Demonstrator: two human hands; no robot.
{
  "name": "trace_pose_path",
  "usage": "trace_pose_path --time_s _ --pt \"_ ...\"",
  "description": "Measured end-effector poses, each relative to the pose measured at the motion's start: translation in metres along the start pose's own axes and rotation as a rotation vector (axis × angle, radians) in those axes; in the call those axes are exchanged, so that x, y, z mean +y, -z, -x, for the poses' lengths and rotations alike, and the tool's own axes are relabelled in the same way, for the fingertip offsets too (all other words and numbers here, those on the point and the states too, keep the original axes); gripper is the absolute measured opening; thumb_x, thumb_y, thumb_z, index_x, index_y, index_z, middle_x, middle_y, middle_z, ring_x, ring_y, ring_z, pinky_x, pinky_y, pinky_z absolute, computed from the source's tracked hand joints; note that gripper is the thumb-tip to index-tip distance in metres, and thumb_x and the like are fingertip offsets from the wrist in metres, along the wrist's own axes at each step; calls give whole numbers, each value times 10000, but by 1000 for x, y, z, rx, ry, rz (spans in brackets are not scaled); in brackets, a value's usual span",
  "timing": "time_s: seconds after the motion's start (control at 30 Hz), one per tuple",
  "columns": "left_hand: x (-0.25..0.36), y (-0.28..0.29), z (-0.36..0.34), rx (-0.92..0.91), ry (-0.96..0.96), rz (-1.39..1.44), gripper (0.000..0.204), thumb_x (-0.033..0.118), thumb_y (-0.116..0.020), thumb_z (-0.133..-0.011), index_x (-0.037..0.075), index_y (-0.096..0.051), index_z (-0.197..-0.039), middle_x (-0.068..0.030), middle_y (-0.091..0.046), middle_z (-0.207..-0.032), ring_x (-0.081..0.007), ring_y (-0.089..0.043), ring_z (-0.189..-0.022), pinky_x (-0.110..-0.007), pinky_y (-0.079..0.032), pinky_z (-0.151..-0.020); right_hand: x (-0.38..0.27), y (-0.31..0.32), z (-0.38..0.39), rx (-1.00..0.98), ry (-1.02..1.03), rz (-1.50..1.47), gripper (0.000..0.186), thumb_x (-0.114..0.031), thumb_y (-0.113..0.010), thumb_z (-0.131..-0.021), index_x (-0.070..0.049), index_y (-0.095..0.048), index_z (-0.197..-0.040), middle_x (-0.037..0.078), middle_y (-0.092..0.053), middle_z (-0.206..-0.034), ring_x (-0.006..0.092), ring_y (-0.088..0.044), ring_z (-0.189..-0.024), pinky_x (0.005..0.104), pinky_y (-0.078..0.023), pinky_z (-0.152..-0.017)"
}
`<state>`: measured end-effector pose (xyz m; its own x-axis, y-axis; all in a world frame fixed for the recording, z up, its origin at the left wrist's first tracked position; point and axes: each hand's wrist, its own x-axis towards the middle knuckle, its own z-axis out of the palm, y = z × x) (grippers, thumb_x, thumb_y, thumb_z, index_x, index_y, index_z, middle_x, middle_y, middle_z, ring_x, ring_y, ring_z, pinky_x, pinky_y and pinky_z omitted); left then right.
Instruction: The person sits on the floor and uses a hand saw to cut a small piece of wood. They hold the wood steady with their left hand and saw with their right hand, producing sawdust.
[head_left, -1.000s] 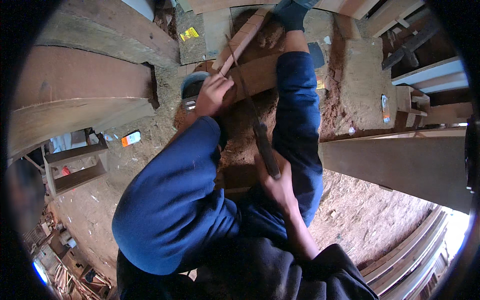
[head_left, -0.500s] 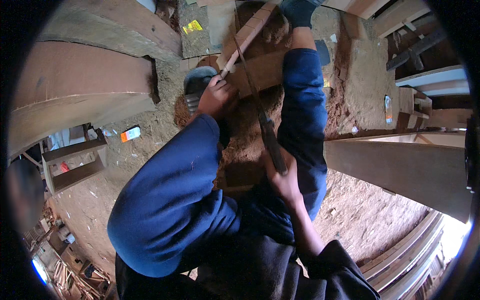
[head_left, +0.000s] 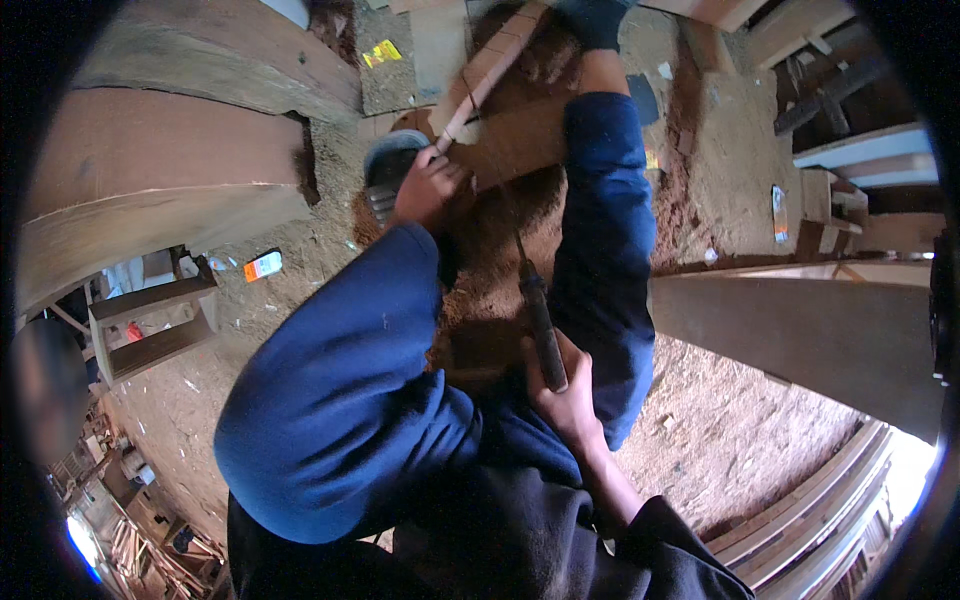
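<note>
My left hand (head_left: 432, 192) is closed around the near end of a narrow wooden strip (head_left: 497, 62). Dark cross lines mark the strip, which slants away to the upper right over a wooden board (head_left: 525, 138). In my right hand (head_left: 572, 405), close to my lap, is the dark handle of a handsaw (head_left: 540, 318). Its thin blade points up and left toward the strip and is blurred by motion, so I cannot tell just where it meets the wood. A shoe (head_left: 392, 165) stands beside my left hand, and my right foot (head_left: 598, 22) is by the strip's far end.
Sawdust and scraps cover the ground. Large wooden panels (head_left: 170, 150) stand at the left, with an open wooden box frame (head_left: 150, 325) below them. A long wooden panel (head_left: 800, 335) lies at the right, near stacked planks (head_left: 810, 510). A yellow wrapper (head_left: 381, 53) lies ahead.
My right hand has drawn the handsaw back toward my body, and the blade has slid down along with it. My left hand and the wooden strip stay nearly in place.
</note>
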<state>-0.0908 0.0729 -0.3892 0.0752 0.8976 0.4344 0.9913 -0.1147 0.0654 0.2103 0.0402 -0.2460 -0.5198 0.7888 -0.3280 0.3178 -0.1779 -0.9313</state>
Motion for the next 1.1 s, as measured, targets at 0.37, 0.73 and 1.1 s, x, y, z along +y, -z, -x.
trace_pose_path --time_s 0.37,0.73,1.1 --pt "-15 -9 13 -128 -89 -111 95 166 -639 -791 121 -678 -865 -12 -665 -834 -199 -636 -870 -406 -437 -982 5 5 -14 -12 31 22 187 -147 -641 -936 14 -607 -846 28 -538 -689 68 -475 -682 298 -424 -592" --pt "-4 -2 12 -213 -67 -88 124 164 -659 -768 112 -689 -877 -6 -672 -814 -187 -631 -911 -405 -406 -1018 2 0 -22 -44 11 73 191 -132 -631 -934 12 -597 -813 26 -523 -654 73 -485 -650 291 -428 -576" --pt "-3 174 -76 -635 425 719 155 145 -703 -823 35 -704 -932 -122 -701 -874 -288 -680 -888 -393 -526 -820 12 0 -47 -81 23 18 164 -129 -626 -937 0 -589 -843 -25 -509 -691 55 -448 -669 272 -393 -574"
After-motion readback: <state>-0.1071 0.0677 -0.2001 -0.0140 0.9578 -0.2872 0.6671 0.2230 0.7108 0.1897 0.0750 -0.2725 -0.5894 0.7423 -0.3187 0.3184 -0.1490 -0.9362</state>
